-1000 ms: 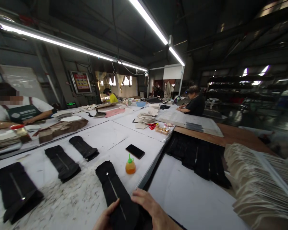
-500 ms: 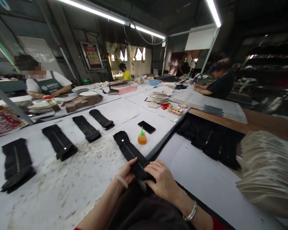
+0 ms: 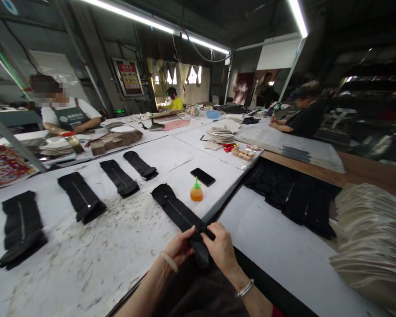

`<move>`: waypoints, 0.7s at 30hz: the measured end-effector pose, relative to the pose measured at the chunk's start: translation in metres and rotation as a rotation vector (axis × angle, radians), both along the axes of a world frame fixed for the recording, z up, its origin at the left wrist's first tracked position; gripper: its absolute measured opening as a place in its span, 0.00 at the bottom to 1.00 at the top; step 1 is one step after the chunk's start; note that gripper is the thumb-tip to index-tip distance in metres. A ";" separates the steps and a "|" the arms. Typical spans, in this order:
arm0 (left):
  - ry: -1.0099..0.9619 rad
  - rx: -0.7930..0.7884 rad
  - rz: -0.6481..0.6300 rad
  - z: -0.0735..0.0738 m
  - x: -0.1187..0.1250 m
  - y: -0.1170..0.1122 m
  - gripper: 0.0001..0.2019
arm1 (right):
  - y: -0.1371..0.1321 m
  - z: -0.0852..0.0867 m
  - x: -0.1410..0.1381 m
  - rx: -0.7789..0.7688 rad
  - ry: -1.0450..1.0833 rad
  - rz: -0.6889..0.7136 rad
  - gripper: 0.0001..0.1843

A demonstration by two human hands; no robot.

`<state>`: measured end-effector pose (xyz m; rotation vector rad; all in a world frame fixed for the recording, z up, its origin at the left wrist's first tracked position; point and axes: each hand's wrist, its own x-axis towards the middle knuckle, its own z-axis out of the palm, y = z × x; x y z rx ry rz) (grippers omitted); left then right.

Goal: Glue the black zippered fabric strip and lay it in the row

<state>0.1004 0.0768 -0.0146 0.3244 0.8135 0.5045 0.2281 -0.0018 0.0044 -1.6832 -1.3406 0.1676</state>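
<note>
A long black boot upper [image 3: 175, 208] with a zip down its middle lies slantwise at the table edge, its near end over my lap. My left hand [image 3: 178, 246] grips its left edge, thumb on top and fingers underneath. On the other side, my right hand [image 3: 221, 247] pinches the right edge between thumb and bent fingers. The near end hangs below both hands, partly hidden against my dark clothing. Just beyond the upper stand a small bottle [image 3: 196, 193] of orange liquid with a green nozzle and a black phone [image 3: 203, 176].
Several similar black uppers [image 3: 81, 196] lie in a row on the white table [image 3: 95, 259] at left, among dark scraps. More black pieces [image 3: 290, 193] overlap at right, beside a tall stack of beige sheets [image 3: 369, 237]. People sit working at the far left, back and right.
My right hand has gone from lying flat over the upper to pinching its edge. The near end now shows below my hands, and the far end has shifted slightly left.
</note>
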 end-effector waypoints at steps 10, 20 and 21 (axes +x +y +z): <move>-0.001 -0.029 0.014 0.004 0.018 -0.008 0.08 | -0.042 0.001 0.014 0.099 0.333 -0.280 0.15; 0.022 -0.005 0.045 0.005 0.033 -0.013 0.07 | -0.018 -0.016 0.001 0.058 0.351 -0.347 0.24; 0.036 0.003 0.051 0.005 0.034 -0.015 0.07 | -0.015 -0.018 0.001 0.076 0.282 -0.336 0.20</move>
